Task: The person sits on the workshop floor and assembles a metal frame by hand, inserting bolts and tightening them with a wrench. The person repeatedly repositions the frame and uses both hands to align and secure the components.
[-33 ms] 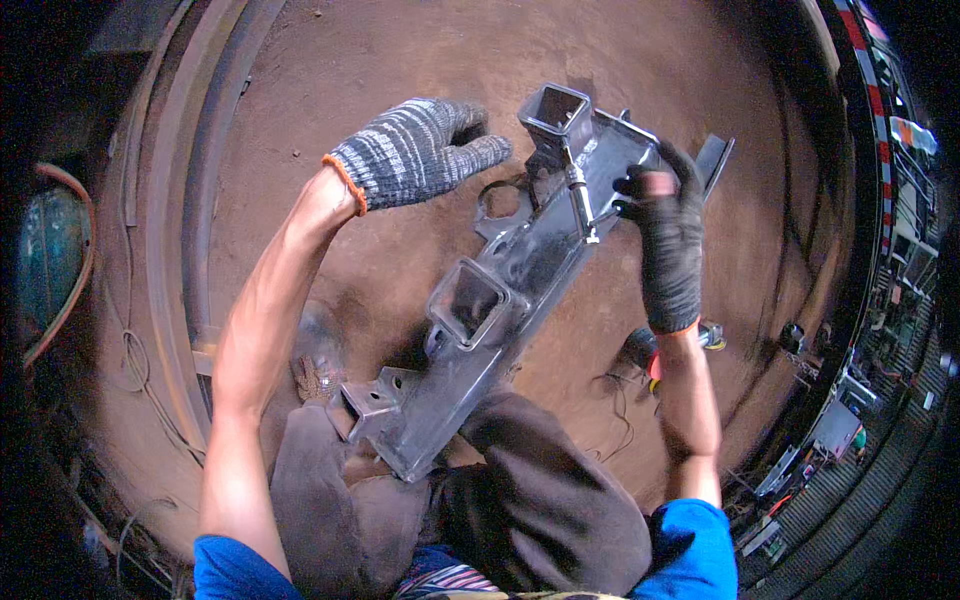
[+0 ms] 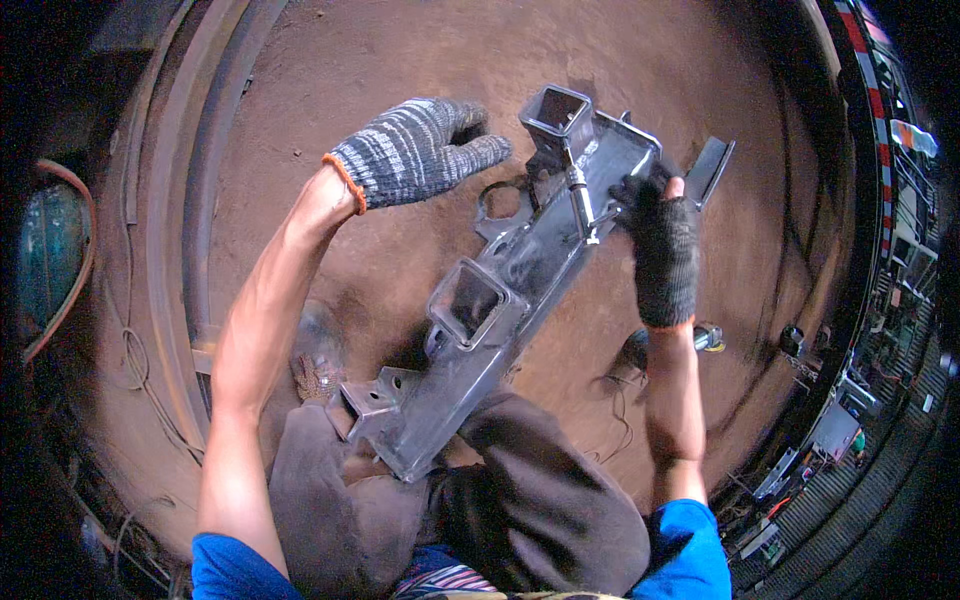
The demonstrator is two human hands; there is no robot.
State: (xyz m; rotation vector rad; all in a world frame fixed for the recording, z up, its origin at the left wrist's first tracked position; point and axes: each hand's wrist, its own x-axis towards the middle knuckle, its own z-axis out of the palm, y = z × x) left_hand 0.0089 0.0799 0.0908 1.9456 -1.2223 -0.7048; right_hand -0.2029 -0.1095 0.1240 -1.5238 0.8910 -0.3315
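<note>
A long dark steel bracket (image 2: 455, 385) slants from my lap to the upper middle, with square tube sections (image 2: 471, 302) standing out of it. Near its far end lies a shiny metal rod (image 2: 581, 203) with a small crosspiece at the lower tip. My left hand (image 2: 425, 150), in a grey-striped knit glove, hovers left of the far tube, holding nothing, its thumb apart from the fingers. My right hand (image 2: 660, 235), in a dark glove with a bare thumb tip, is at the bracket's far right edge, close to the rod. Motion smears its fingers, so their grip is unclear.
A small angled metal piece (image 2: 713, 172) lies beyond my right hand. A dark power tool (image 2: 636, 350) with a cord rests on the brown floor, partly behind my right forearm. Long steel bars (image 2: 190, 200) run along the left, with a loose cable (image 2: 140, 360) beside them.
My right hand has shifted slightly left and its thumb now points up, while the fingers have moved in a blur. The left hand and bracket look unchanged.
</note>
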